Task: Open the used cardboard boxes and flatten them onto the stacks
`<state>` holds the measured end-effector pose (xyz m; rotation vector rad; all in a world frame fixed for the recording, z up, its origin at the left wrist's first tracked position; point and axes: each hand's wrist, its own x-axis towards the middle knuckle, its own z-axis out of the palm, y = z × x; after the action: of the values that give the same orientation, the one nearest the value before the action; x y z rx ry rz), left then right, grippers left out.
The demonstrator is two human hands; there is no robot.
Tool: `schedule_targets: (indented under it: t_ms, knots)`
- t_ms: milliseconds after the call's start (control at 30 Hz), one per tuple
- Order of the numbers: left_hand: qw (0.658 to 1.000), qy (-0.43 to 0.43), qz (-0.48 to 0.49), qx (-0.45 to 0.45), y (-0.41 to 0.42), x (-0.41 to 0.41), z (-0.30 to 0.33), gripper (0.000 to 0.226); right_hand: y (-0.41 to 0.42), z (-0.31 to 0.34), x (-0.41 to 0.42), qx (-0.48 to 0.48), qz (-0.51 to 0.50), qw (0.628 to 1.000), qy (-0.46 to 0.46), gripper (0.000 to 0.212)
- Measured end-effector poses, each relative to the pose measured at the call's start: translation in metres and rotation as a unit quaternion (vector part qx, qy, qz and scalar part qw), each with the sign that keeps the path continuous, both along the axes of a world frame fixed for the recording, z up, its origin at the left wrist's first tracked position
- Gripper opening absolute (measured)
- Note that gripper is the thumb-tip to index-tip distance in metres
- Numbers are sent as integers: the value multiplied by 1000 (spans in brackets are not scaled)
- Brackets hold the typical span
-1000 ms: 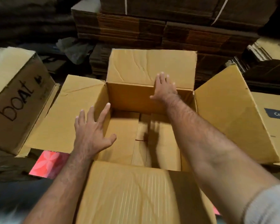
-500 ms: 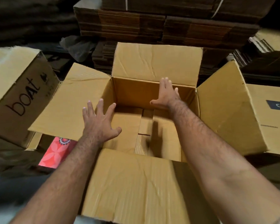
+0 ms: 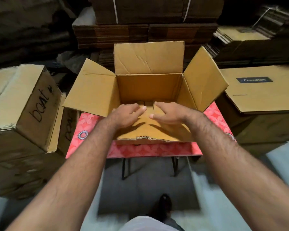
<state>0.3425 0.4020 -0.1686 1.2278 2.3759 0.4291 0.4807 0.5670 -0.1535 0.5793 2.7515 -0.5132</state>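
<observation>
So the open cardboard box (image 3: 148,90) sits upright on a little red flower-patterned table (image 3: 150,151), dead centre in front of the person, with three top flaps standing or splayed out (left, far, right) and the near one folded down toward the body with a ragged edge. The thing that matters for the next move, I'd say: the bottom flaps (image 3: 148,105) lie straight below and just ahead of both hands, and the seam between them seems to run away from the person, front to back, right in the gap between the two hands. Left hand (image 3: 128,114) hangs over the left side of that seam, right hand (image 3: 168,114) over the right side, both about equally close, so neither one has an edge. Both grips are loose, fingers relaxed and slightly bent, holding nothing; can't really tell if the fingertips are touching the floor of the box or just hovering over it. My guess is the bottom gets pushed or pulled apart along that seam so the box can collapse. Counting stuff: one open box on the table, two closed boxes with "boat" handwritten on them (image 3: 23,104) at the left, one box with a dark printed label (image 3: 260,90) at the right, and stacks of flattened cardboard (image 3: 145,33) behind, a few of them, too dark to count exactly.
</observation>
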Motion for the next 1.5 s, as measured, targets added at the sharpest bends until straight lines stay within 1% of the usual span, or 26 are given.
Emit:
schedule_targets:
  t_ms: [67,133,200,267,300,333,400,433,467,500,567,600,633,700,733,800,867,933,967,1033,1067,1133,1267,1333,1433,1500]
  knots:
    - [998,-47,-7,38,-19,17,8,85,-21,5,20,-15,-5,1000,-5,81]
    - [997,-56,-40,42,-36,30,16,85,-42,12,38,-33,8,999,10,91]
    - [995,-25,-89,29,-48,36,23,97,-56,18,55,-27,32,999,19,102]
    - [991,31,-129,-9,-57,38,28,103,-61,22,67,27,44,998,21,94]
    - [988,63,-142,-20,-60,36,29,97,-61,23,71,61,39,997,23,85]
    - [985,91,-148,-18,-61,35,30,83,-60,24,74,95,29,995,30,75]
    - [979,150,-135,21,-61,32,31,42,-55,25,77,174,3,982,70,53]
    - [975,182,-119,47,-61,29,33,26,-51,24,78,214,-16,972,99,44]
    - [970,213,-97,71,-61,26,35,17,-46,23,79,246,-42,959,137,37]
    - [963,243,-69,93,-61,22,36,14,-39,20,81,265,-71,944,182,32]
    - [943,292,2,162,-61,12,36,20,-25,13,86,285,-150,908,267,28]
    - [929,308,46,198,-61,5,33,26,-17,8,88,292,-195,888,298,33]
    - [916,320,94,225,-61,0,29,32,-11,2,90,302,-240,866,319,43]
    - [891,317,202,256,-61,-8,15,49,-1,-10,93,308,-330,824,342,74]
    - [880,292,255,275,-62,-11,4,62,1,-18,94,283,-375,810,351,90]
    - [860,209,335,324,-63,-13,-25,95,2,-35,95,165,-448,791,382,117]
    - [845,115,369,369,-62,-7,-56,121,7,-63,91,29,-472,785,400,128]
    - [848,41,358,388,-56,1,-84,132,10,-88,87,-54,-455,805,376,131]
    - [858,19,332,391,-52,3,-97,133,12,-98,86,-81,-446,816,360,130]
    - [878,-31,277,390,-43,-1,-119,126,19,-110,81,-123,-440,820,344,122]
    - [882,-58,271,380,-41,-4,-125,122,23,-115,79,-137,-436,821,342,118]
    - [878,-80,294,370,-37,-9,-131,114,31,-122,77,-142,-422,829,337,113]
    - [873,-70,285,390,-28,-23,-135,103,44,-127,72,-156,-399,838,339,110]
    - [870,-66,291,392,-21,-31,-129,102,47,-121,69,-146,-393,841,343,110]
    - [872,-36,310,378,-6,-43,-101,103,59,-99,61,-133,-367,818,422,105]
    - [859,-10,297,418,3,-55,-75,102,70,-75,54,-129,-340,801,475,105]
